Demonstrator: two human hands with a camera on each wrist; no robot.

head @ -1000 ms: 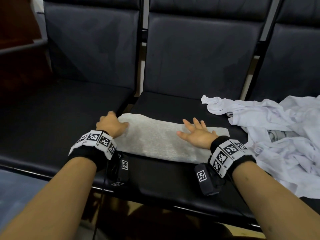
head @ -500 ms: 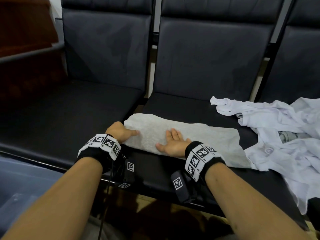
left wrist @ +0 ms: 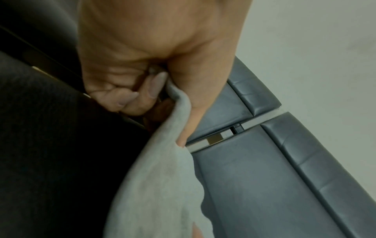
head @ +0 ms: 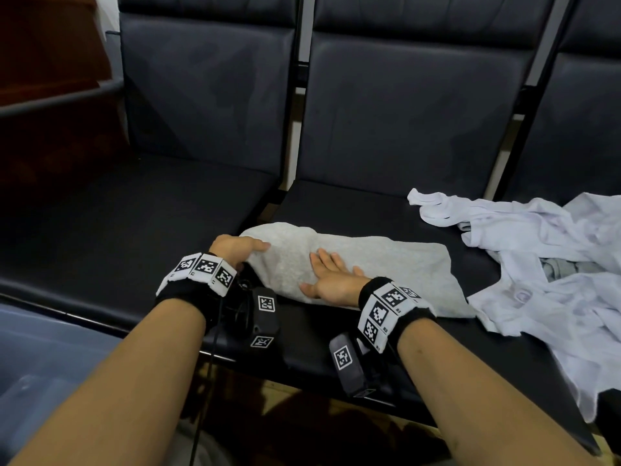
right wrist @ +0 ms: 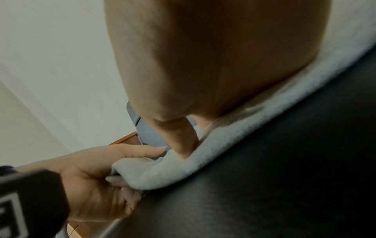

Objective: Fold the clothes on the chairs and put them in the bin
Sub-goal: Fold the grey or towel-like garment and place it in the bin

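A folded light grey garment (head: 376, 264) lies across the front of the middle chair seat (head: 339, 210). My left hand (head: 235, 247) grips its left end, thumb on top and fingers curled under the cloth (left wrist: 162, 185), and that end is raised off the seat. My right hand (head: 331, 277) lies flat on the garment near its front edge, fingers straight and spread. In the right wrist view the grey edge (right wrist: 234, 145) runs under my palm, and my left hand (right wrist: 97, 177) holds the corner. A corner of a translucent bin (head: 37, 371) shows at the lower left.
A heap of white clothes (head: 554, 264) with a grey piece in it covers the right chair seat and overlaps the middle one. The left chair seat (head: 117, 213) is bare. Dark wooden furniture (head: 43, 62) stands at the far left.
My right hand slid left along the grey garment, toward my left hand. My left hand has lifted the garment's left end off the seat.
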